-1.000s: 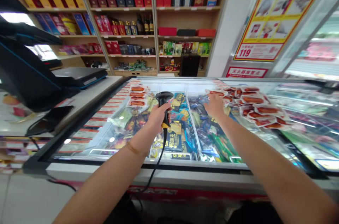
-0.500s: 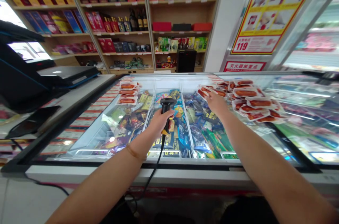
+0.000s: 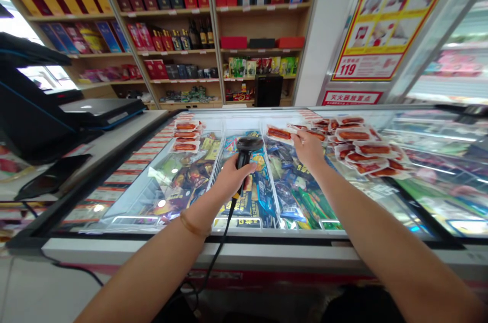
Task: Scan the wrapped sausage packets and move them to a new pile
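My left hand is wrapped round the handle of a black barcode scanner, held above the freezer's glass top. A black cable runs down from its grip. My right hand pinches the right end of a packaged sausage, a clear pack with a reddish-brown sausage inside. More sausage packs lie heaped on the glass beyond and to the right of that hand. A short column of sausage packs lies on the glass at the left. The scanner's head is left of the held pack, apart from it.
Under the glass, the chest freezer holds bagged goods between white wire dividers. A counter with a dark machine stands at the left. Shelves of boxes and bottles line the back, and a red poster hangs at the right.
My right hand has drawn a sausage pack leftward, out from the heap, toward the scanner. The scanner has shifted slightly right, and its head has turned toward the right.
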`<state>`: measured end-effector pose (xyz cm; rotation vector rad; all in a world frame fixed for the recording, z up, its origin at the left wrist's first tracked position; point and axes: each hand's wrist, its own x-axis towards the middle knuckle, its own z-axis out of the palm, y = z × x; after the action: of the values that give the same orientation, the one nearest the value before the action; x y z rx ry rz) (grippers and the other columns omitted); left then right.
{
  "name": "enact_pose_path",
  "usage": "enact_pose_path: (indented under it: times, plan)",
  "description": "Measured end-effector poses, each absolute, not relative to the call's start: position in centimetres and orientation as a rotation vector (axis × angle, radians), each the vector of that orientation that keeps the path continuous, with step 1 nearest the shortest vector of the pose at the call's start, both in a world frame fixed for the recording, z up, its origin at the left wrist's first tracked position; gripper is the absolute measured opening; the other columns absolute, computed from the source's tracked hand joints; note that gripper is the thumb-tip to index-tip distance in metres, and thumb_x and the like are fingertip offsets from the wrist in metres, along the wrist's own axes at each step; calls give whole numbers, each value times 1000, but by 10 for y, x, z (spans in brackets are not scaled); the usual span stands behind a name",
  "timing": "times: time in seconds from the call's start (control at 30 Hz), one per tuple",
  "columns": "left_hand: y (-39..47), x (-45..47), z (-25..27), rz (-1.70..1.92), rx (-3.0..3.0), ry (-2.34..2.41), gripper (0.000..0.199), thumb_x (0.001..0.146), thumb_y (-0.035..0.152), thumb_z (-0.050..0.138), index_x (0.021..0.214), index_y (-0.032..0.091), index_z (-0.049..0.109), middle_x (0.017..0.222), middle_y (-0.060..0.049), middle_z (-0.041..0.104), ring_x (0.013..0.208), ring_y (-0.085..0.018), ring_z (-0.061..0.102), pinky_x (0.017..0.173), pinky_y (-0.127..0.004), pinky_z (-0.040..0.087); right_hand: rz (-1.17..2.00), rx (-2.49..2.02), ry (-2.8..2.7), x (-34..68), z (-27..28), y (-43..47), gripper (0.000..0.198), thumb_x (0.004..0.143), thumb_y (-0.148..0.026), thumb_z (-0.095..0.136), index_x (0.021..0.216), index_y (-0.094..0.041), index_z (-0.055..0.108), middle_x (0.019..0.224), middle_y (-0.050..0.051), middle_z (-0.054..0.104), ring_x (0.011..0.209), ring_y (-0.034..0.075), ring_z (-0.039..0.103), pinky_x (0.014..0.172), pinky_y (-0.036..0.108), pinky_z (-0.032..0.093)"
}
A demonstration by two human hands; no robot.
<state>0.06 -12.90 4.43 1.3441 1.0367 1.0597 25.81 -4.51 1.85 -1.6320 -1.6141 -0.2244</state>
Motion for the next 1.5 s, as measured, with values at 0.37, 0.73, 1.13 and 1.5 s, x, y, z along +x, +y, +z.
enact_pose_path:
  times: [0.37,0.73,1.13,1.5]
  plan:
    - [-130,1,42,1032,1426,1059,31,76,41,71,88,21,51,42,6,50,33,-10,44,40,-21,32,-312,-1628,-1705,236,34,-66,31,96,-31,43,97,-19,71,97,11,73,93,26,63,74,31,42]
    - [-129,-1,40,1013,1448,1071,28,76,38,71,88,21,53,43,6,50,33,-10,44,40,-22,32,-313,-1603,-1725,232,37,-69,30,96,-30,42,96,-20,70,93,10,72,89,25,62,73,31,41]
    - [-126,-1,41,1120,1262,1097,26,74,35,72,83,21,53,51,5,53,35,-9,44,38,-23,33,-238,-1679,-1658,229,22,-61,32,95,-35,42,96,-19,71,94,10,72,88,25,63,72,32,42]
    - [-124,-114,80,1458,864,1252,30,67,29,76,83,17,54,65,3,58,38,-7,47,35,-21,37,259,-1390,-1754,98,36,9,28,89,-34,48,68,-20,60,60,0,60,63,17,57,59,24,39]
